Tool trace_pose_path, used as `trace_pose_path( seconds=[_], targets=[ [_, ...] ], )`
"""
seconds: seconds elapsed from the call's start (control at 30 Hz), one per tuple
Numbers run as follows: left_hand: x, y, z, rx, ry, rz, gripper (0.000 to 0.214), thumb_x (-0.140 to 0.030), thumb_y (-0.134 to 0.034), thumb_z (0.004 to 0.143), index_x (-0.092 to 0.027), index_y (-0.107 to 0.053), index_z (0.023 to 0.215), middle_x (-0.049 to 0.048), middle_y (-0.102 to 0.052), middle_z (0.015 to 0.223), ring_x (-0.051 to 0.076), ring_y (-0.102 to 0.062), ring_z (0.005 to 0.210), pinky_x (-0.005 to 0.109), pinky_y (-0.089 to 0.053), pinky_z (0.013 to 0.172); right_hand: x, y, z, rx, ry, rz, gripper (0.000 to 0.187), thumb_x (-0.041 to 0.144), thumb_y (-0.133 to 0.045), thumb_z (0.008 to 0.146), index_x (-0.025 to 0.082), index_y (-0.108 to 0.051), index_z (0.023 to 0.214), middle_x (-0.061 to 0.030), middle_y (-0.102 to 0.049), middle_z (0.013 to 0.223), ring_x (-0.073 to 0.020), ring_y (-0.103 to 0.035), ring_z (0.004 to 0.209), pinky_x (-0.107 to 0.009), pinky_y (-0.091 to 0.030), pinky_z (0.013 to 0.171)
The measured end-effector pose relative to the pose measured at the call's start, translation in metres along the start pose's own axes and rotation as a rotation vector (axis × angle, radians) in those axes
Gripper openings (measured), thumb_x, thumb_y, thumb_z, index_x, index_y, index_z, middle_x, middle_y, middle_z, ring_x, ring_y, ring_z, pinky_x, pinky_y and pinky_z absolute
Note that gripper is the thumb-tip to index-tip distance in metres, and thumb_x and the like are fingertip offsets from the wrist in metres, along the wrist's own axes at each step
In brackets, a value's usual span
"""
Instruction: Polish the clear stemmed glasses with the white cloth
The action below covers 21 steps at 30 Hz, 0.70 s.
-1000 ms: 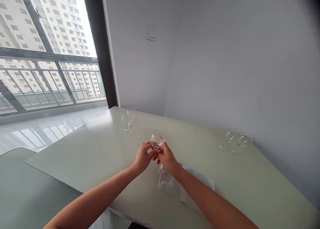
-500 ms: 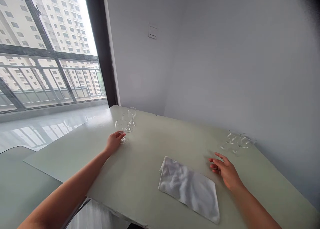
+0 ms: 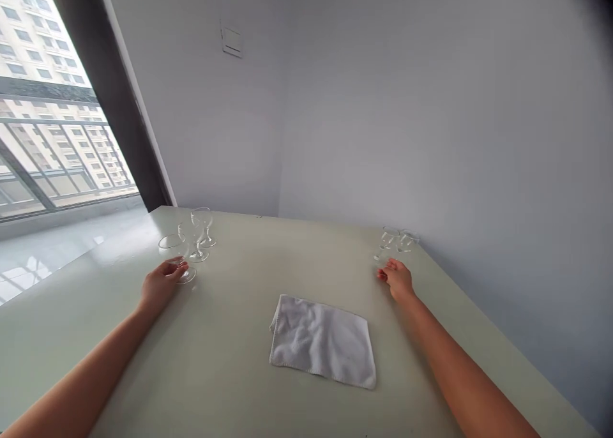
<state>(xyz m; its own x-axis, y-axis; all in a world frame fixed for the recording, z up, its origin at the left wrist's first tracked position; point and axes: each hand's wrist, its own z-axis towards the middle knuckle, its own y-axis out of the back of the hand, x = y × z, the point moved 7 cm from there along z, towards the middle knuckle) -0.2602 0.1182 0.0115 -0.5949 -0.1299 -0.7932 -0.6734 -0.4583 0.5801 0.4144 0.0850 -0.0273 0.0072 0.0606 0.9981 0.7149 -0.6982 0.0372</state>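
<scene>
Three clear stemmed wine glasses stand upright at the table's left. My left hand (image 3: 161,285) is closed around the lower stem of the nearest wine glass (image 3: 173,243), just above its foot. Behind it are a second wine glass (image 3: 198,255) and a third wine glass (image 3: 203,221). At the right, more clear wine glasses (image 3: 389,237) stand close together, their outlines overlapping. My right hand (image 3: 398,279) is at the near side of this group, its bent fingers at the foot and low stem of the closest one, partly hiding it. Between my hands lies a folded white cloth (image 3: 323,342).
The pale green glass-topped table (image 3: 230,355) reaches back to a grey wall (image 3: 383,106) with a switch plate (image 3: 232,42). At the left is a window (image 3: 57,144) with a dark frame and railing.
My right hand has reached forward to the right-hand glasses, its spread fingers drawing in. My left hand keeps its hold on the near glass. The view has turned to the right.
</scene>
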Motion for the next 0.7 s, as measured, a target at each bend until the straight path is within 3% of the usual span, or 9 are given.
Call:
trace_pose_path(
  seconds=[0.07,0.13,0.27,0.37,0.43,0.53,0.6,0.63,0.7],
  targets=[
    [0.001,0.005,-0.004,-0.037,-0.017,-0.060,0.037,-0.032,-0.063,0.062,-0.024,-0.060,0.097,0.0009,-0.062,0.089,0.019,-0.056,0.079,0.026,-0.039,0.063,0.004,-0.009,0.010,-0.008,0.015,0.015,0.056,0.011,-0.063,0.057,0.021,-0.048,0.110,-0.0093,-0.049,0.116,-0.0095,-0.060,0.059,-0.022,-0.053,0.050],
    [0.010,0.016,-0.010,-0.154,0.025,-0.159,0.052,-0.021,-0.062,0.059,-0.025,-0.052,0.110,0.0002,-0.059,0.098,0.016,-0.053,0.080,0.024,-0.039,0.064,0.009,-0.017,0.017,-0.005,0.022,0.034,0.060,0.010,-0.062,0.058,0.023,-0.045,0.114,-0.0087,-0.048,0.119,-0.0097,-0.061,0.063,-0.021,-0.054,0.052],
    [0.030,0.044,-0.033,-0.484,0.193,-0.303,0.050,-0.017,-0.062,0.056,-0.022,-0.053,0.105,-0.0009,-0.054,0.090,0.012,-0.047,0.071,0.023,-0.036,0.059,0.019,-0.030,0.024,0.020,0.005,0.056,0.056,0.011,-0.061,0.061,0.024,-0.045,0.113,-0.0052,-0.057,0.103,-0.0097,-0.062,0.061,-0.020,-0.053,0.050],
    [0.017,0.051,-0.053,-0.564,0.134,-0.440,0.048,-0.018,-0.063,0.055,-0.022,-0.052,0.102,-0.0029,-0.050,0.084,0.009,-0.044,0.067,0.022,-0.035,0.059,0.026,-0.041,0.018,0.041,-0.001,0.046,0.041,0.016,-0.065,0.060,0.018,-0.051,0.099,-0.0027,-0.061,0.084,-0.0079,-0.057,0.050,-0.019,-0.049,0.043],
    [-0.002,0.041,-0.066,-0.466,0.081,-0.621,0.044,-0.020,-0.061,0.057,-0.021,-0.052,0.100,-0.0037,-0.048,0.079,0.009,-0.044,0.065,0.021,-0.036,0.059,0.034,-0.056,0.003,0.092,0.008,0.037,0.032,0.020,-0.068,0.059,0.015,-0.054,0.086,-0.0023,-0.061,0.074,-0.0070,-0.052,0.045,-0.018,-0.046,0.039],
    [-0.046,0.001,-0.090,-0.058,0.059,-0.746,0.033,-0.026,-0.061,0.061,-0.020,-0.055,0.093,-0.0025,-0.050,0.077,0.009,-0.046,0.064,0.021,-0.038,0.058,0.050,-0.097,-0.050,0.274,0.032,0.046,0.029,0.025,-0.071,0.057,0.014,-0.056,0.078,-0.0030,-0.062,0.069,-0.0075,-0.051,0.044,-0.019,-0.045,0.038],
    [-0.081,-0.033,-0.116,0.289,0.057,-0.674,0.029,-0.029,-0.063,0.064,-0.018,-0.060,0.091,0.0025,-0.056,0.087,0.013,-0.050,0.074,0.022,-0.040,0.062,0.064,-0.130,-0.107,0.462,0.055,0.071,0.034,0.029,-0.071,0.057,0.014,-0.057,0.084,-0.0031,-0.064,0.070,-0.0084,-0.051,0.044,-0.021,-0.046,0.039],
    [-0.097,-0.047,-0.130,0.422,0.059,-0.657,0.030,-0.031,-0.063,0.066,-0.018,-0.061,0.093,0.0045,-0.058,0.093,0.014,-0.052,0.078,0.023,-0.041,0.065,0.073,-0.149,-0.142,0.624,0.083,0.102,0.038,0.031,-0.069,0.061,0.014,-0.056,0.092,-0.0026,-0.064,0.069,-0.0086,-0.051,0.044,-0.022,-0.045,0.039],
    [-0.127,-0.063,-0.157,0.579,0.023,-0.679,0.034,-0.035,-0.062,0.070,-0.020,-0.061,0.100,0.0056,-0.060,0.097,0.015,-0.053,0.084,0.025,-0.041,0.072,0.084,-0.177,-0.212,0.879,0.101,0.121,0.048,0.032,-0.066,0.066,0.017,-0.049,0.108,-0.0012,-0.064,0.070,-0.0091,-0.050,0.041,-0.022,-0.042,0.036]
  ],
)
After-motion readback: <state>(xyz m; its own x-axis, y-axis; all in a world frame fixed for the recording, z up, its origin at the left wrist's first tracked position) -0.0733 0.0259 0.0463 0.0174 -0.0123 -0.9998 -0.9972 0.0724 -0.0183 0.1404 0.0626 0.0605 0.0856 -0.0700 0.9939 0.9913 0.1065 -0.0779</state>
